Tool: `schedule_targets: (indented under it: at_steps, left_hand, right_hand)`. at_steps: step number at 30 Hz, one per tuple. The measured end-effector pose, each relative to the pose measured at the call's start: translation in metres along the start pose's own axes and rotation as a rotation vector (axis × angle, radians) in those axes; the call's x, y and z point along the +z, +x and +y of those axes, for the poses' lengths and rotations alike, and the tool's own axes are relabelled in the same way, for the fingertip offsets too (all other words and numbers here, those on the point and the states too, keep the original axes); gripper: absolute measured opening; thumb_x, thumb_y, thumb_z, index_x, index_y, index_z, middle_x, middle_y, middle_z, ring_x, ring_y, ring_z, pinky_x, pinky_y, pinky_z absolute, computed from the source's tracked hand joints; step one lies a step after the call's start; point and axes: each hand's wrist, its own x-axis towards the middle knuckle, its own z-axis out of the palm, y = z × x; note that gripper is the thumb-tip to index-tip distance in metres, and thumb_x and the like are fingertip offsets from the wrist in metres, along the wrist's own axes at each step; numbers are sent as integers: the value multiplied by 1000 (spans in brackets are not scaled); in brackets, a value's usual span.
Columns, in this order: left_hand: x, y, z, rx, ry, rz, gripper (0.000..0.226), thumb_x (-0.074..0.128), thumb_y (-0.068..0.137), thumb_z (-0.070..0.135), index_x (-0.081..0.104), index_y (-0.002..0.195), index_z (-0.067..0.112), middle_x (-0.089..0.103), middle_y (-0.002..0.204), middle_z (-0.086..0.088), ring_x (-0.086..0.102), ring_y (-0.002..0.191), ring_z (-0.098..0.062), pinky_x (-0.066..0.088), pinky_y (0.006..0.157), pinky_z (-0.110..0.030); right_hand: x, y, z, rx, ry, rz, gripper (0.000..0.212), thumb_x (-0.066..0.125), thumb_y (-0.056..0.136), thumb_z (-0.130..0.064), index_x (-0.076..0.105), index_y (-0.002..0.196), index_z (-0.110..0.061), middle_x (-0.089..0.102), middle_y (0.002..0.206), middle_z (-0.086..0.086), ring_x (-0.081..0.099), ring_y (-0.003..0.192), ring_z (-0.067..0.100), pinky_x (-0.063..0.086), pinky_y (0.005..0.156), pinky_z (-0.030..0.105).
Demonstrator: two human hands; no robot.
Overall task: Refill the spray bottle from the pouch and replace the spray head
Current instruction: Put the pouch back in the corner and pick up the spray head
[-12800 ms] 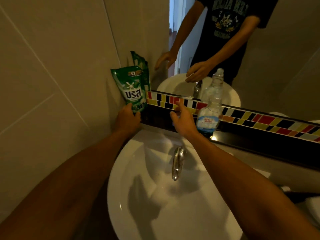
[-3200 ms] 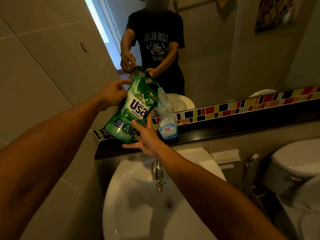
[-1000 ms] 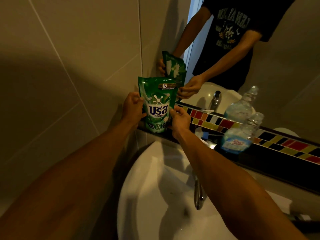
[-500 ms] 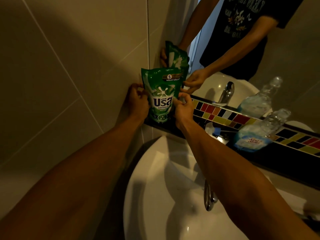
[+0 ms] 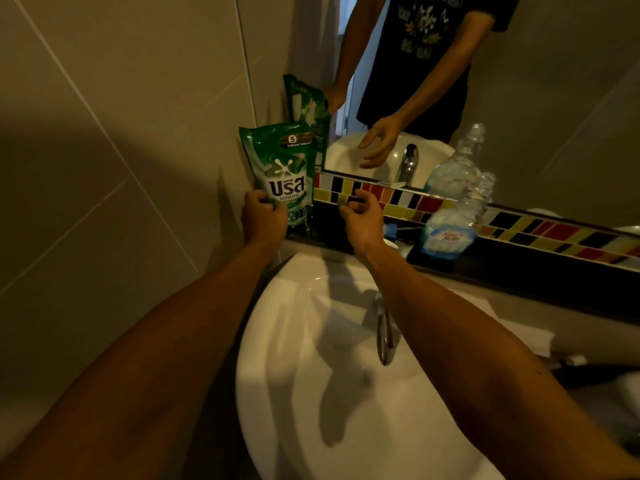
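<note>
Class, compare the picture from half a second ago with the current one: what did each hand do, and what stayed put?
The right hand let go of the green pouch and drew away rightward, now empty. The left hand keeps its grip low on the pouch, which still stands on the dark ledge. The clear bottle stays there, headless.

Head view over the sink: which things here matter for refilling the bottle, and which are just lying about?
For the job:
- green pouch, upright on the ledge, left hand holding its lower edge
- clear bottle, spray head off
- right hand, holding nothing

Lying about:
- white sink
- chrome tap
- mirror
- coloured tile strip
</note>
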Motion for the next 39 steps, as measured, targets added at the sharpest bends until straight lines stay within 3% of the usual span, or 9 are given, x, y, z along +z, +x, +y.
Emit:
schedule_targets:
  at_steps: [4, 7, 11, 18, 23, 27, 32, 35, 39]
  left_hand:
    - [30, -30, -3, 35, 57, -161, 35, 69, 92, 14, 58, 125, 7, 63, 111, -9, 63, 104, -26, 52, 82, -29]
    - [53, -48, -6, 132, 177, -342, 44, 70, 92, 18, 58, 133, 6, 65, 127, -13, 62, 114, -27, 49, 93, -32]
    - [84, -63, -6, 250, 300, -464, 54, 71, 91, 22, 55, 141, 12, 61, 139, -10, 60, 123, -27, 50, 104, -42]
    - [126, -72, -2, 289, 375, -514, 62, 73, 90, 28, 50, 145, 12, 58, 142, -12, 59, 125, -31, 50, 103, -46]
    - [148, -64, -4, 245, 374, -508, 48, 68, 94, 28, 57, 136, 10, 65, 128, -14, 65, 114, -33, 53, 97, -44]
    - [165, -57, -7, 196, 367, -516, 53, 69, 94, 23, 52, 143, 10, 61, 135, -15, 62, 120, -35, 51, 101, -45]
    - [187, -49, -14, 161, 468, -503, 60, 73, 90, 30, 53, 142, 10, 49, 141, -17, 55, 126, -36, 47, 101, -41]
    - [195, -46, -19, 124, 495, -500, 59, 72, 90, 33, 54, 141, 10, 40, 143, -17, 51, 125, -35, 44, 103, -39]
    - [198, -41, -23, 87, 413, -493, 49, 75, 88, 31, 63, 129, 7, 50, 134, -15, 59, 115, -32, 47, 91, -33]
  right_hand:
    - [-44, -19, 8, -35, -34, 64, 46, 64, 98, -4, 52, 141, -14, 61, 109, -4, 63, 99, 10, 55, 77, 18]
    - [-75, -32, 14, -73, -48, 169, 38, 67, 98, -8, 56, 134, -13, 64, 103, -2, 66, 95, 13, 58, 80, 22]
    - [-117, -43, 18, -83, -70, 334, 32, 69, 96, -11, 58, 126, -16, 65, 102, 2, 66, 98, 16, 59, 93, 36]
    - [-186, -41, 2, -162, -97, 392, 59, 76, 91, -13, 44, 139, -24, 53, 141, 6, 62, 123, 20, 60, 74, 20]
    - [-213, -14, -21, -197, -217, 183, 83, 79, 89, -17, 32, 157, -26, 41, 158, 5, 46, 139, 20, 54, 103, 42]
    - [-220, 3, -43, -227, -235, 22, 74, 77, 90, -11, 40, 153, -24, 51, 151, 3, 50, 129, 9, 54, 96, 27]
    - [-227, 20, -46, -193, -287, -66, 52, 77, 90, -12, 56, 138, -15, 66, 133, 1, 63, 122, 13, 57, 101, 38]
    - [-232, 24, -48, -193, -298, -125, 50, 76, 91, -12, 57, 137, -15, 67, 131, 0, 64, 120, 13, 57, 99, 34]
    - [-238, 26, -58, -181, -350, -210, 47, 74, 93, -14, 55, 136, -19, 68, 126, -7, 66, 115, 6, 57, 90, 25]
